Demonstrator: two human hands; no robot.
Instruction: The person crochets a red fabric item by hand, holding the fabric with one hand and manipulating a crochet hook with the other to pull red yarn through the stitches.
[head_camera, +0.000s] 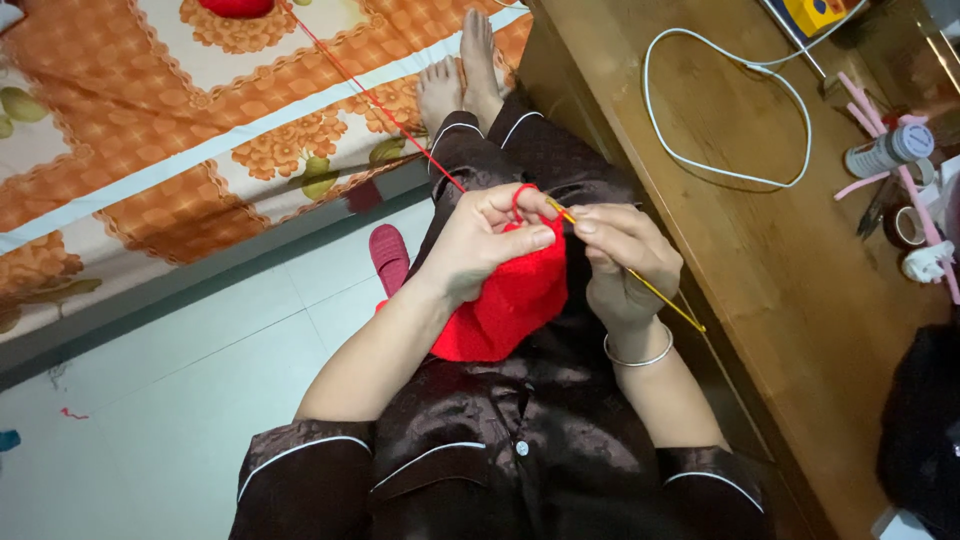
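Closest to the camera is the dark brown satin pyjama top with white piping (500, 460), worn by the person doing the crochet. Just past that, in the lap, sits the red crocheted fabric piece (505, 305), bunched up and hanging down a bit below the hands.

The left hand (480, 245) is pinched shut on the top edge of that red piece, thumb pressed over the fabric, with a loop of the red yarn strand (385, 110) wrapped over the index finger. The right hand (625, 265) is closed around a thin yellow metal crochet hook (640, 285), fingertips together on the shaft; the hook's tip meets the fabric right between the two hands, and its tail end sticks out past the wrist. There's a silver bangle (638, 355) on that right wrist.

Further out, the yarn runs taut from the left hand up across the orange floral bedsheet (150, 130) to a red yarn ball (235, 6) at the sheet's far edge. Bare feet (460, 80) rest against the bed's edge, and a dark red slipper (389, 255) is on the pale tiled floor (160, 400).

On the right, a wooden table (780, 280) has a looped white cable (725, 110) near its far edge and a small white bottle (888, 150) at the right edge.
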